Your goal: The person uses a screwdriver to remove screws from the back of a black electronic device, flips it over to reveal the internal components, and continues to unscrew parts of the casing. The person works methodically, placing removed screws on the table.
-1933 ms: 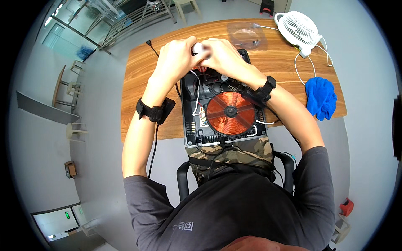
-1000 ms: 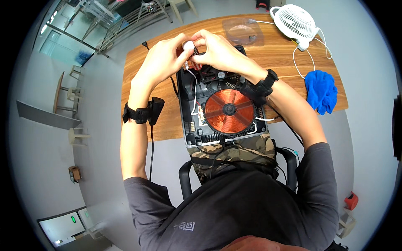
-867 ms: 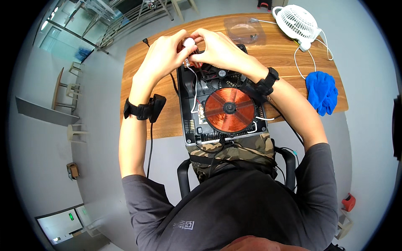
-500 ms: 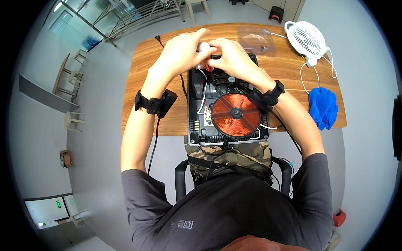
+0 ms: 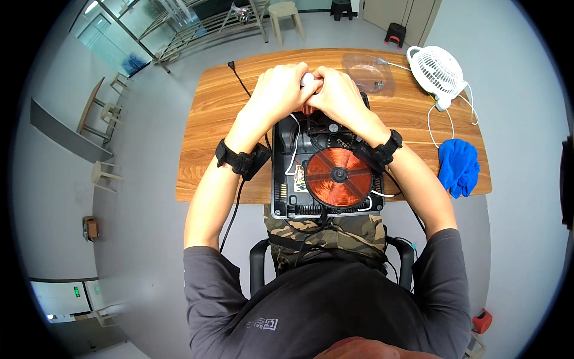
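Observation:
An opened induction cooker [image 5: 288, 209] lies on the table in front of me, its base facing up like a tray. The round copper coil [image 5: 338, 177] fills its near right part, with a small circuit board [image 5: 300, 179] beside it. Over the cooker's far edge my left hand [image 5: 280, 87] and my right hand [image 5: 338, 96] meet, fingers curled round what looks like a screwdriver [image 5: 307, 79]. Its rounded white end pokes out between the hands, and red shows below them. The tip is hard to make out. A white wire [image 5: 296, 143] runs along the cooker's left inside.
On the wooden table [image 5: 221, 119] a black plug cord [image 5: 239, 78] lies left of the cooker. A clear plastic tray [image 5: 369, 75] sits beyond my right hand. Farther right are a white fan [image 5: 437, 70] with its cable and a crumpled blue cloth [image 5: 459, 167].
My hands have drawn closer together round the screwdriver, and the left fingers have curled in. The left forearm has shifted to the right. The whole view has moved slightly.

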`<act>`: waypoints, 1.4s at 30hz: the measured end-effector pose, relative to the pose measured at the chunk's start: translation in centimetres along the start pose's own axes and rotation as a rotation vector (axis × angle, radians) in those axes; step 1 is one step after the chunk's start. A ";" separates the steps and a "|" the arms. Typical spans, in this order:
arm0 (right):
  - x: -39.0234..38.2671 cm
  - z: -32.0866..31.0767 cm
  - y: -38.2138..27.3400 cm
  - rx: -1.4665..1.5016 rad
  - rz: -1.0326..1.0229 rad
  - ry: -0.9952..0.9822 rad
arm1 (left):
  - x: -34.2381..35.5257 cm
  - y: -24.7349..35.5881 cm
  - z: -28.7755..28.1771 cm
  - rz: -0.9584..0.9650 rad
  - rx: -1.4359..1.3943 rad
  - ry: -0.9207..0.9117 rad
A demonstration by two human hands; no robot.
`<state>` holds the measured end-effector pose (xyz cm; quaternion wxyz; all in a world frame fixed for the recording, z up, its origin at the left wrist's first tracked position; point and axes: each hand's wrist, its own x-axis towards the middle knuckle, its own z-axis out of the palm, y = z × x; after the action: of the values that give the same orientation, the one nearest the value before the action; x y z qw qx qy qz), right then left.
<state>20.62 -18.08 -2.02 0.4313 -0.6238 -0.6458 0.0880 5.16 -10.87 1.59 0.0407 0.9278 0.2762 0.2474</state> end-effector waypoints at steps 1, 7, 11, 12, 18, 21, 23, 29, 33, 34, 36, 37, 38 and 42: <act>-0.1 0.0 0.0 0.032 0.015 -0.001 | 0.0 0.3 0.0 -0.040 0.050 -0.015; 0.4 -0.6 -0.4 0.160 0.006 -0.144 | 0.2 0.4 -1.6 -0.095 0.077 -0.136; 0.1 -0.6 0.4 0.219 0.045 -0.191 | -0.7 -0.4 -2.5 0.093 -0.002 -0.095; 0.1 -0.5 0.6 0.218 0.054 -0.215 | -0.7 -0.5 -2.6 0.107 -0.013 -0.110; -0.4 -0.8 -0.6 0.151 0.073 -0.167 | 0.0 -0.4 -2.2 -0.021 0.031 -0.103; -0.4 -0.5 -0.8 0.078 0.024 -0.078 | 0.3 -0.3 -1.2 -0.018 0.101 -0.059; -0.3 0.4 0.0 0.081 0.007 -0.014 | 0.6 0.0 -0.9 -0.032 0.144 -0.058; 0.0 -0.6 -0.3 0.220 0.093 -0.227 | 0.2 -0.1 -1.4 -0.027 0.096 -0.067; -0.3 -0.3 0.2 0.344 0.086 -0.206 | -0.4 -0.3 -2.2 0.047 -0.016 -0.037; -0.2 -0.2 0.1 0.356 0.108 -0.229 | -0.4 -0.3 -2.4 0.064 -0.024 -0.030; -0.3 -0.1 0.1 0.353 0.114 -0.206 | -0.1 -0.5 -2.2 0.021 -0.029 -0.059; -0.5 0.1 0.3 0.340 0.096 -0.161 | -0.1 -0.6 -2.1 -0.001 -0.031 -0.074; -0.5 0.2 0.4 0.327 0.078 -0.115 | 0.0 -0.6 -2.0 -0.008 0.001 -0.070; -0.4 -0.2 0.2 0.137 0.025 -0.058 | 0.3 -0.3 -1.8 -0.030 0.106 -0.074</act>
<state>20.81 -18.50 -2.20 0.4529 -0.5982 -0.6426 0.1552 4.35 -10.54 3.20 0.0052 0.9329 0.3012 0.1974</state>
